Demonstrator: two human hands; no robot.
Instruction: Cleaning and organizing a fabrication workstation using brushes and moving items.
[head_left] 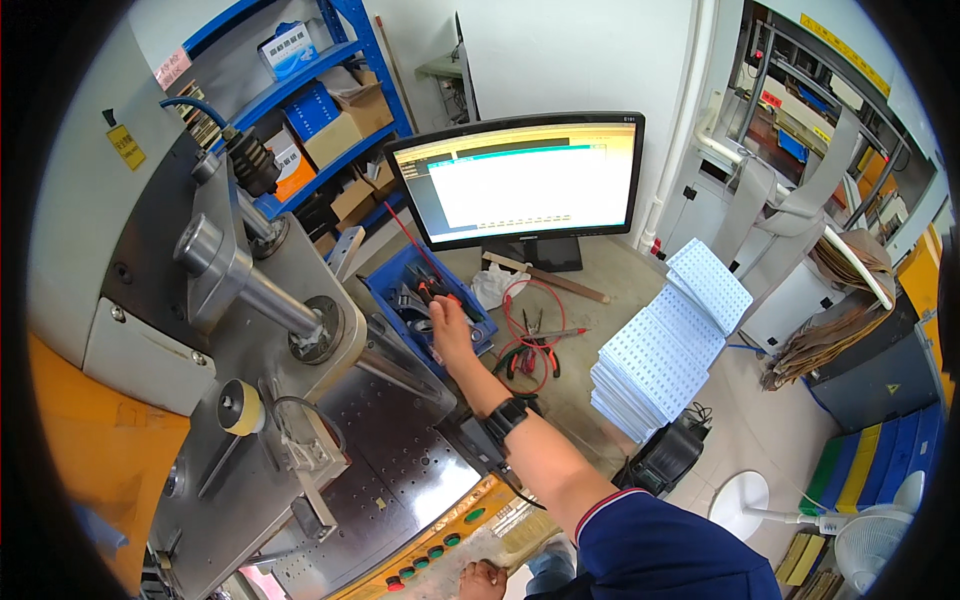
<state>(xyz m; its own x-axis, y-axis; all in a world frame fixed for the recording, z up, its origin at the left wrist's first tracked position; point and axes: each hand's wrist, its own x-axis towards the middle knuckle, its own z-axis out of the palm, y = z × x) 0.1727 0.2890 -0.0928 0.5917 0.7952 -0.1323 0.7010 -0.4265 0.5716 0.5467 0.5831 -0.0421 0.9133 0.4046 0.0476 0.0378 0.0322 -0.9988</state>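
My right hand (451, 326) reaches over a blue tool bin (386, 279) on the table. Its fingers are curled around pliers with red-and-black handles (431, 289), whose lower part is hidden. Other metal tools lie in the bin around it. Low in the picture, my left hand (482, 581) is beside the front edge of the machine. Its fingers are bent in, and whatever they may hold is hidden. Just right of the bin lie more pliers (522, 360), a red-tipped pen-like tool (566, 333) and a looped red cord (557, 371).
A metal press (265, 290) with thick columns stands at left, with coloured buttons (437, 551) along its front. Behind the bin is a lit monitor (530, 190). Stacked pale-blue printed sheets (660, 350) sit at the table's right edge. A white fan (872, 548) stands lower right.
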